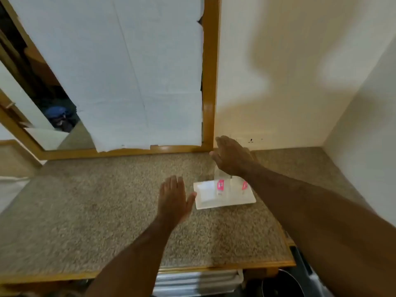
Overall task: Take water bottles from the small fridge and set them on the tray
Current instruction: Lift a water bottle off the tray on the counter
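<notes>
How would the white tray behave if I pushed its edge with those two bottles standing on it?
The white tray looks thin, smooth and shallow, so it would probably slide easily on the speckled counter. The two clear bottles stand upright and look narrow, so a quick shove might tip them. Push slowly.

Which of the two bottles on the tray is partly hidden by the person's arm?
The right bottle: the right forearm crosses in front of it, so little but its pink label shows. The left bottle stands clear on the white tray.
</notes>
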Demonstrator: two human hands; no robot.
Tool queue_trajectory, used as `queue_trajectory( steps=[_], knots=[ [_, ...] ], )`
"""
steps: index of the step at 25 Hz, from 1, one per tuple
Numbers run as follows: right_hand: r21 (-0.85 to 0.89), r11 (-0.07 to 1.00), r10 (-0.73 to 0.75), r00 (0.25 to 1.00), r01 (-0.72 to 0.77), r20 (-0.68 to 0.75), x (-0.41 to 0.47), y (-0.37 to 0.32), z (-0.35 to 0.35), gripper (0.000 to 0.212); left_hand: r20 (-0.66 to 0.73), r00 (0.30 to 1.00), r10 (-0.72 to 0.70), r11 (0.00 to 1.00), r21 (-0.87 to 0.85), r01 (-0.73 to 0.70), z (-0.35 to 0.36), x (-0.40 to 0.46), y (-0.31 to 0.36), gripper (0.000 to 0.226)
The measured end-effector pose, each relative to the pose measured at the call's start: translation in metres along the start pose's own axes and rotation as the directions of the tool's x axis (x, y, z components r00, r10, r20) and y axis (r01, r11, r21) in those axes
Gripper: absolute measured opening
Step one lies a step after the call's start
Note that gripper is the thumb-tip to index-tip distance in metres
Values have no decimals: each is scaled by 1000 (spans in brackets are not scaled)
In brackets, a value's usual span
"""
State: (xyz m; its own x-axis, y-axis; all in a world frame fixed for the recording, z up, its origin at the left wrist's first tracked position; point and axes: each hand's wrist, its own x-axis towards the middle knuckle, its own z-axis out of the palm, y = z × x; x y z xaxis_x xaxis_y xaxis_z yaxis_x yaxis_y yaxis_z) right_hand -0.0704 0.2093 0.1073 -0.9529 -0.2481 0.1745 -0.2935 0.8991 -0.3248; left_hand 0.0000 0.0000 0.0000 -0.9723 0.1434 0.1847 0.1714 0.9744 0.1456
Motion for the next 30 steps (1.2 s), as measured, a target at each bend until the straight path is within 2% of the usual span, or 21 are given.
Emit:
queue_trajectory(
  steps=[4, 7, 9, 11, 14, 17, 22, 26, 30],
  knots=[
    [-231, 973, 9, 990, 24, 141, -6, 20, 38, 51, 185, 983, -22, 1000, -17, 25, 69, -44, 3, 71],
    [-457, 882, -24, 981, 112, 193, -9, 27, 51, 65, 245, 969, -27, 999, -29, 35, 107, -64, 4, 72],
    [-540, 828, -38, 976, 151, 214, -10, 26, 53, 73, 242, 970, -19, 997, -62, 36, 118, -69, 4, 72],
    [-587, 792, -34, 973, 166, 229, -10, 23, 53, 72, 273, 962, -6, 995, -90, 32, 124, -69, 1, 75],
    [-573, 808, -22, 980, 135, 199, -12, 12, 45, 64, 292, 956, 11, 994, -105, 21, 122, -69, -4, 83],
    [-495, 863, -4, 980, 104, 198, -16, 1, 21, 66, 311, 950, 38, 995, -104, -5, 115, -72, 3, 92],
    [-233, 971, 5, 974, 49, 227, -52, -5, -36, 60, 291, 948, 129, 988, -123, -97, 99, -72, 33, 93],
    [-124, 991, 73, 958, -40, 278, -109, 35, -85, 56, 305, 907, 289, 957, -98, -272, 99, -69, 103, 86],
    [-183, 964, 243, 923, -194, 299, -186, 109, -97, 55, 332, 834, 441, 896, -111, -430, 111, -65, 193, 83]
  ],
)
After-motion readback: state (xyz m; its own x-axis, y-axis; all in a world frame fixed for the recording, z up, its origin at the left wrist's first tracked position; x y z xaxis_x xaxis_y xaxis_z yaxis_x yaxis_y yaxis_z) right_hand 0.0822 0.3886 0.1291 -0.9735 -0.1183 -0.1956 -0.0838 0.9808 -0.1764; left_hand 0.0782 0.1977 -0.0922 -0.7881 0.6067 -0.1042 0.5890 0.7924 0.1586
